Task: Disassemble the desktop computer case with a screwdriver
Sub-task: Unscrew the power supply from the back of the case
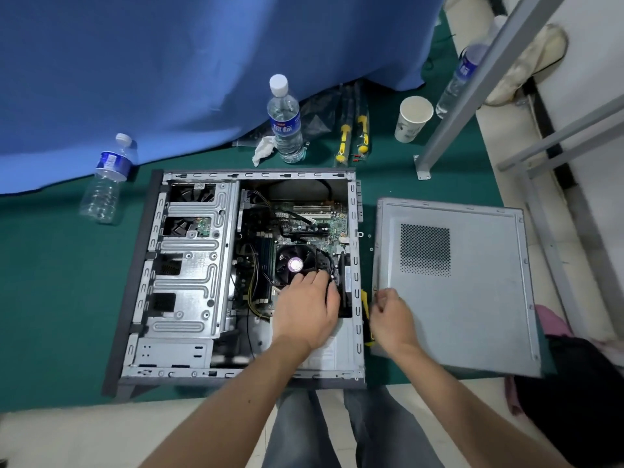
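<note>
- The opened computer case is lying on its side on the green mat, its inside facing up; every place below is given relative to this case.
- The left hand is reaching into the case, its fingers spread moderately and only slightly bent, the fingertips touching the near-right edge of the round cooler fan; whether they are gripping anything cannot be told.
- The right hand is hovering just outside the case's right wall, fingers curled inward; what, if anything, they are pinching is not clear.
- A yellow-handled screwdriver is lying between the case's right wall and that hand, partly hidden.
- The removed side panel is lying flat just right of the case.
- Beyond the case's far edge, an upright water bottle is holding clear water, and a paper cup is standing with its contents unseen.
- Off the case's far-left corner, a bottle looking empty is leaning.
</note>
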{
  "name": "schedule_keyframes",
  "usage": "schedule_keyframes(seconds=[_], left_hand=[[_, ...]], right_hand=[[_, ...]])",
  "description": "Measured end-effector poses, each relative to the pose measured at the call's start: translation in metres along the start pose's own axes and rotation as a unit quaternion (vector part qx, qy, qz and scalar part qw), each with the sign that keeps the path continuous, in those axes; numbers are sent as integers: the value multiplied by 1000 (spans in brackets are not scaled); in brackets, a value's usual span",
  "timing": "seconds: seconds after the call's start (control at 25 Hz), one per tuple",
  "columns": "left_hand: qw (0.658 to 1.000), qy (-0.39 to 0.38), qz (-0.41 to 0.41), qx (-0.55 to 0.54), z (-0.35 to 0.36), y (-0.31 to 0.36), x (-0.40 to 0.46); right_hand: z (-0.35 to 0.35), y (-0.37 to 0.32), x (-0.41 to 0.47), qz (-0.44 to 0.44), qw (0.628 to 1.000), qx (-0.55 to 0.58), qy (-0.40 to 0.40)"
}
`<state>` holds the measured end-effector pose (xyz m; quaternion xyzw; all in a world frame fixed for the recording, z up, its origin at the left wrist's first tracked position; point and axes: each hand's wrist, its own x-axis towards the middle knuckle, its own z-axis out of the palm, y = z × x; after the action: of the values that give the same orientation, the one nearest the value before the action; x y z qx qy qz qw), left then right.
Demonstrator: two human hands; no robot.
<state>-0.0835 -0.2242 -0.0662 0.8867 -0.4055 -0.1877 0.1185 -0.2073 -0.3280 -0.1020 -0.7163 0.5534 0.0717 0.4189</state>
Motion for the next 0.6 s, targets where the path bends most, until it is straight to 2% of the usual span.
schedule_keyframes(seconds=[0.08, 0.16, 0.2, 0.28, 0.36, 0.44, 0.52, 0.6], left_hand=[[999, 6, 8, -54, 0, -2, 0], [991, 6, 10, -136, -5, -3, -2], [984, 1, 11, -180, -10, -7, -4], [975, -12, 22, -221, -21, -20, -8], [986, 15, 43, -159, -34, -49, -13], [992, 98, 37, -68, -49, -91, -14], [990, 136, -31, -16, -62, -136, -14], [990, 104, -94, 8, -66, -169, -15]], right_hand=[[-9, -19, -7, -19, 993, 102, 54], [-15, -45, -12, -73, 982, 147, 95], [-15, -60, -13, -105, 979, 142, 106], [-10, -83, -10, -152, 980, 61, 111], [0, -98, -4, -160, 981, -39, 102], [10, -104, 2, -146, 979, -87, 113], [18, -103, 4, -136, 970, -127, 158], [22, -102, 5, -137, 963, -142, 186]])
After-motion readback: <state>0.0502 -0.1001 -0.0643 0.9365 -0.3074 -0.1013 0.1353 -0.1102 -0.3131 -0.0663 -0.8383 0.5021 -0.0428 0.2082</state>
